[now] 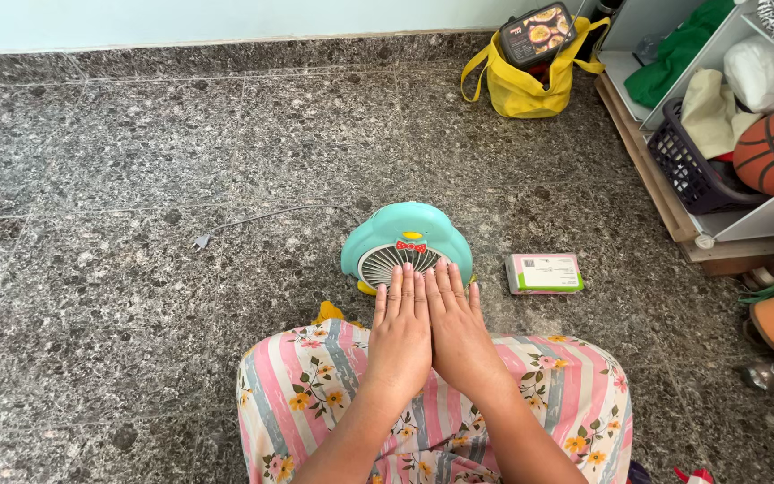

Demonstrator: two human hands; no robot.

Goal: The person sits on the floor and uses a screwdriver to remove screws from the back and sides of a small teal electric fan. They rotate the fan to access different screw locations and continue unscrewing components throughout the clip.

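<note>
Teal, one small fan (407,240) lies before your left hand (399,333) and right hand (459,333), fingers (396,289) flat and together; one green box (544,272) sits nearby on the floor (118,179).

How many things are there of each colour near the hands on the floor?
Teal: 1, the fan
Green and white: 1, the small box
Yellow: 1, the bag
Grey: 1, the cable
Total: 4
Left hand and right hand lie flat, side by side.
</note>
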